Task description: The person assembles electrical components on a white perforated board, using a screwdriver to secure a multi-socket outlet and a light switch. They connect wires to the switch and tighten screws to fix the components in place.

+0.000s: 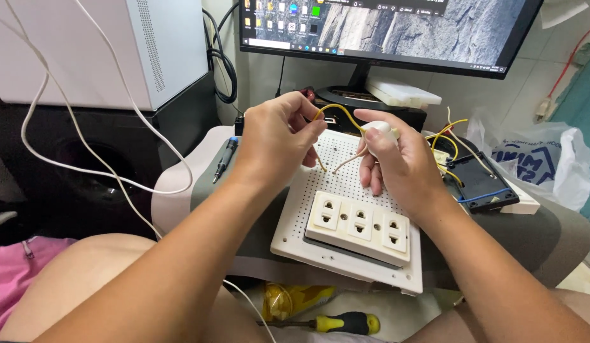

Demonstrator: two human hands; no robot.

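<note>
Fingers (307, 124) pinch yellow wire (339, 111) above perforated board (345, 184)

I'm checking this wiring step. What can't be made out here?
Head view:
- Left hand: its grip on the yellow wire is hidden by its own fingers.
- White part in right hand: mostly covered by the thumb.
- Monitor: top cut by the edge.
- Screwdriver: tip hidden under clutter.
</note>
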